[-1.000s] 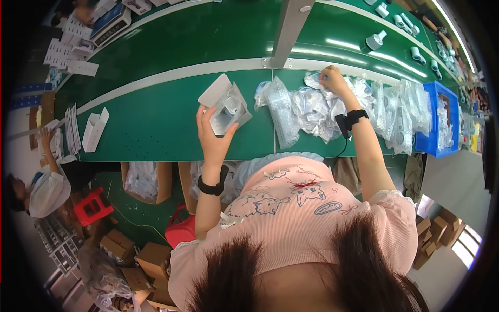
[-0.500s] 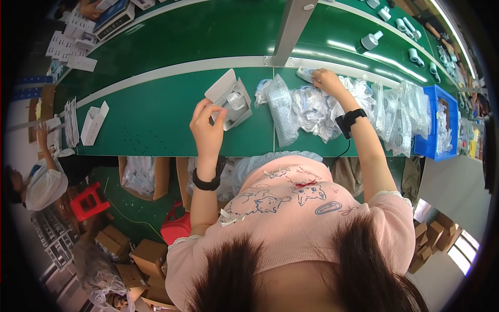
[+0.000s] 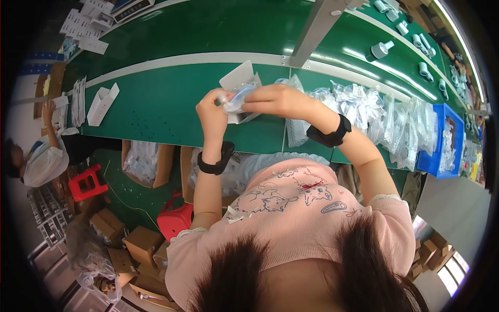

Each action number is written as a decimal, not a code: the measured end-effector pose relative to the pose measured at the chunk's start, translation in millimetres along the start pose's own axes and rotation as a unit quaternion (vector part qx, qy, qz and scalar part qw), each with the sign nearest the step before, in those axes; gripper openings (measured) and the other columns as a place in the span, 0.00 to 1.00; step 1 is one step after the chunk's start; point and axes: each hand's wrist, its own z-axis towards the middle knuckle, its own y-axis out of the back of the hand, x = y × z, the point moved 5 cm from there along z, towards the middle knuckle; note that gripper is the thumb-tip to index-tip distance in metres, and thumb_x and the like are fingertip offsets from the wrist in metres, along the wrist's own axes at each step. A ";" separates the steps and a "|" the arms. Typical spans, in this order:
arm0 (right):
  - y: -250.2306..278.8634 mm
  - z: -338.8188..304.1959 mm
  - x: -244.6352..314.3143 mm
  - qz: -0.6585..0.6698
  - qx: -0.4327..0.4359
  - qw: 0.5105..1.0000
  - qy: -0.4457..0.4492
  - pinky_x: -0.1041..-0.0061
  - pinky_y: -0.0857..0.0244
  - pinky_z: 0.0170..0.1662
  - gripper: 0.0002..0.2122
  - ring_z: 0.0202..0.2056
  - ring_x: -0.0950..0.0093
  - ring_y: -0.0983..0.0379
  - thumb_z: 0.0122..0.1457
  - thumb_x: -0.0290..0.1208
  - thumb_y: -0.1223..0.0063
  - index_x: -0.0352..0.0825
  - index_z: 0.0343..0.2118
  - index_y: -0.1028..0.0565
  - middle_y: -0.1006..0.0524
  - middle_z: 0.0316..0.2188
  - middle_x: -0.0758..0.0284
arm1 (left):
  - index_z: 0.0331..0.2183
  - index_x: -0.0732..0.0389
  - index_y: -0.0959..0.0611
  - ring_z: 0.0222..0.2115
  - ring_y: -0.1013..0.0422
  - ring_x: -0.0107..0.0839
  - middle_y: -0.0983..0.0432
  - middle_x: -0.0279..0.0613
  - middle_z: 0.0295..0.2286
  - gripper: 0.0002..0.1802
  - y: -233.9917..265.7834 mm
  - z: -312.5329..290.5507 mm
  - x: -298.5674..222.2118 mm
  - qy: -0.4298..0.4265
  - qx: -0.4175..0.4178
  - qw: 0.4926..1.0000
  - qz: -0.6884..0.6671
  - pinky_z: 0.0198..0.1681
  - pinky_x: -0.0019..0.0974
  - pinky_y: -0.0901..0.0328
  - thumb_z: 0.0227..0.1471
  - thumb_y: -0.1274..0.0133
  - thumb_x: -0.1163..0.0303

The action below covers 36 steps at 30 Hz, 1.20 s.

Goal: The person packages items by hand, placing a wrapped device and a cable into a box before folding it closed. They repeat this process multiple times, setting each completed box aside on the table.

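Observation:
An open white box (image 3: 236, 77) stands on the green bench with its flap up, partly covered by my hands. Over its opening is a clear plastic bag (image 3: 238, 100) with something blue and white in it; the exact item is blurred. My right hand (image 3: 278, 102) reaches across from the right and grips this bag. At the bag's left end my left hand (image 3: 211, 108) is closed, thumb and fingers pinching a pale, blurred part of it. Right of the box lie bubble-wrap bags (image 3: 297, 132) and a heap of small clear bags (image 3: 358, 104).
Another open white box (image 3: 102, 104) and a stack of flat cartons (image 3: 79, 101) are at the left. Bagged parts and a blue bin (image 3: 442, 140) line the right. A metal post (image 3: 318, 34) rises behind. A person (image 3: 44, 161) works at far left.
My right hand has come left from the heap to the box, bringing a bagged item. My left hand has moved from the box's side to the bag. The view has shifted slightly.

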 end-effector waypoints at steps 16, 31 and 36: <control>-45.9 -0.5 -16.5 -0.239 0.203 0.950 -0.008 0.64 0.45 0.44 0.08 0.29 0.76 0.38 0.37 0.32 0.48 0.39 0.24 0.27 0.31 0.21 0.76 | 0.41 0.59 0.30 0.27 0.29 0.33 0.27 0.45 0.25 0.22 202.2 130.5 98.9 0.057 -0.187 0.964 0.179 0.30 0.33 0.35 0.39 0.47 0.73; 2.4 118.4 -201.3 -0.399 0.044 0.897 -0.186 0.58 0.54 0.55 0.10 0.33 0.76 0.37 0.34 0.22 0.50 0.42 0.24 0.25 0.30 0.22 0.79 | 0.41 0.63 0.29 0.29 0.31 0.49 0.27 0.53 0.28 0.15 398.6 225.1 333.7 0.043 -0.075 0.756 0.649 0.29 0.45 0.38 0.49 0.60 0.69; -4.9 104.6 -223.0 -0.379 0.001 0.908 -0.180 0.58 0.53 0.55 0.14 0.36 0.75 0.37 0.36 0.22 0.49 0.43 0.30 0.24 0.28 0.28 0.79 | 0.28 0.61 0.26 0.20 0.33 0.40 0.29 0.45 0.19 0.10 280.8 214.7 163.9 -0.067 -0.124 0.815 0.562 0.24 0.39 0.39 0.48 0.52 0.64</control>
